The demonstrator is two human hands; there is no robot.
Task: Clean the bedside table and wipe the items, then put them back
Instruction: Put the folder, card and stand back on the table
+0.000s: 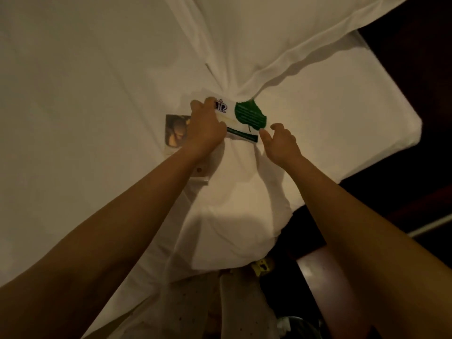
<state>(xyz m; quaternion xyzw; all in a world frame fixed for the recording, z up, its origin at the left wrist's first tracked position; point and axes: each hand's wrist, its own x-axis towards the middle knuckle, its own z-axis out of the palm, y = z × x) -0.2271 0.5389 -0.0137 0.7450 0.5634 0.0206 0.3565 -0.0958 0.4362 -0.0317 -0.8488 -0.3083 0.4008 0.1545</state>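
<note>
Several printed items lie on the white bed (85, 94) beside the pillows. A green leaf-shaped card (250, 115) rests on a white card with a dark green band (242, 135). To the left lies a leaflet with a brown photo (175, 133). My left hand (208, 128) presses on the white card, fingers curled over its left part. Just right of the white card's end and below the leaf card's stem hovers my right hand (281, 140), fingers apart and empty.
A white pillow (232, 216) lies under my forearms, another pillow (281, 33) at the top. A dark wooden bedside table edge (315, 270) shows at the lower right, with a small yellow object (261, 265) by it. Dark floor lies to the right.
</note>
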